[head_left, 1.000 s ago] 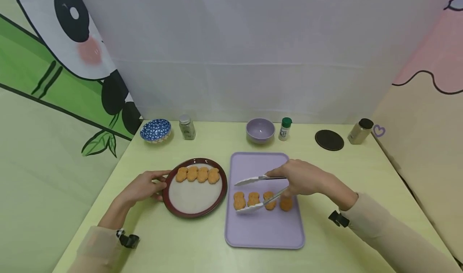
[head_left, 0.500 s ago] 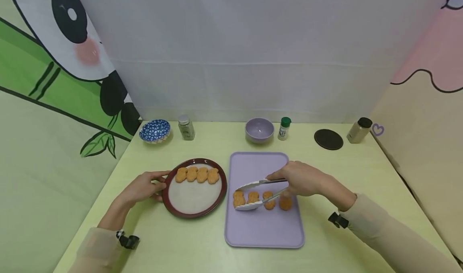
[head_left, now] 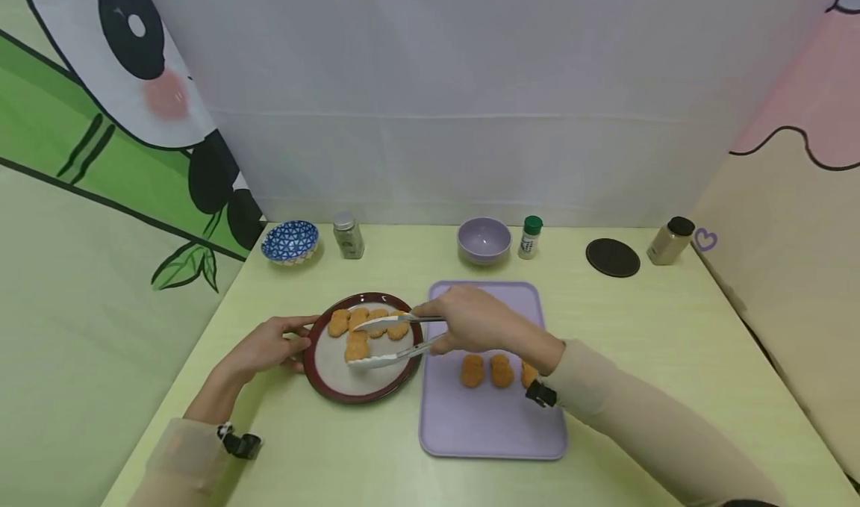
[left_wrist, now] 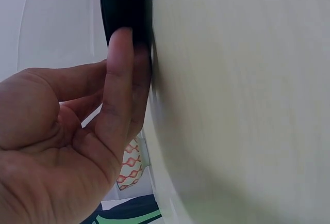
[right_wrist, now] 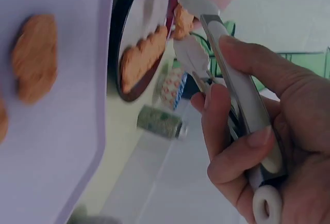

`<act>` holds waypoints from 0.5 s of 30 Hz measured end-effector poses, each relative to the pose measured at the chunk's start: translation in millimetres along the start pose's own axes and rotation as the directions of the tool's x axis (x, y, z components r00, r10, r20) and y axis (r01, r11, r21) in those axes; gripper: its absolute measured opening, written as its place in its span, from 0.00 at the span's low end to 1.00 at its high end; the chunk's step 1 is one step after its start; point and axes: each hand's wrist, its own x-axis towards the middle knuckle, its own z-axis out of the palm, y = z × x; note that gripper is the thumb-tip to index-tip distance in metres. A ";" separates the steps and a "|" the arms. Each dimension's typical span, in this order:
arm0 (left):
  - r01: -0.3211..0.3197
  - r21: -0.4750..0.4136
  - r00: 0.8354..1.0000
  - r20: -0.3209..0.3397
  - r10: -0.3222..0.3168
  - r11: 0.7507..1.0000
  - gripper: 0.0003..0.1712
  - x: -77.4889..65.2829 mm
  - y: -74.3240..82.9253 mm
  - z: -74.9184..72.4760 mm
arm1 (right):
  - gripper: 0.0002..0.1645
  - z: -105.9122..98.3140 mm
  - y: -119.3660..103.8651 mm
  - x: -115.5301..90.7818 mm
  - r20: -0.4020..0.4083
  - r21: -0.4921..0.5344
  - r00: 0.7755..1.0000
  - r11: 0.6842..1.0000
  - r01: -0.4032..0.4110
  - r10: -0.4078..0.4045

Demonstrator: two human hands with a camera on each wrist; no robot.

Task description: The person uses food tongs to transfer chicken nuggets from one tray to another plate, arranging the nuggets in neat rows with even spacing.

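My right hand (head_left: 473, 320) grips white-tipped tongs (head_left: 393, 358), held over the plate. Between their tips is a golden-brown nugget (head_left: 357, 346), just in front of a row of several like nuggets (head_left: 339, 322) on the brown-rimmed round plate (head_left: 363, 398). In the right wrist view, the tongs (right_wrist: 234, 79) have pale handles, with that nugget (right_wrist: 183, 21) at their tips. My left hand (head_left: 265, 349) holds the plate's left rim, fingertips at its dark underside (left_wrist: 124, 7) in the left wrist view. The lilac tray (head_left: 493, 436) carries three nuggets (head_left: 472, 370), the rightmost partly hidden by the right forearm.
Along the back stand a blue patterned bowl (head_left: 290, 242), a grey-capped jar (head_left: 349, 236), a purple bowl (head_left: 484, 240) and a green-capped shaker (head_left: 530, 237). Further right are a black disc (head_left: 613, 257) and a black-capped jar (head_left: 670, 241). A cloth wall closes off the back.
The tongs closed on the leftmost tray nugget, and my right hand has carried it left from the tray to over the plate. My left hand stays at the plate's rim.
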 end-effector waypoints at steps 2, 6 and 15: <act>0.002 -0.002 1.000 0.001 -0.002 1.000 0.28 -0.7 0.3 -0.8 | 0.36 6.8 -8.6 15.7 0.011 0.011 1.000 1.000 0.000 0.000; -0.002 -0.007 1.000 0.001 0.002 1.000 0.28 -1.5 0.2 -1.6 | 0.37 18.1 -19.8 39.2 0.040 0.023 0.999 1.000 -0.011 0.010; -0.001 0.005 1.000 0.001 0.001 1.000 0.28 0.4 -1.4 0.7 | 0.35 33.2 -26.9 58.4 0.066 0.045 0.997 0.998 -0.041 0.038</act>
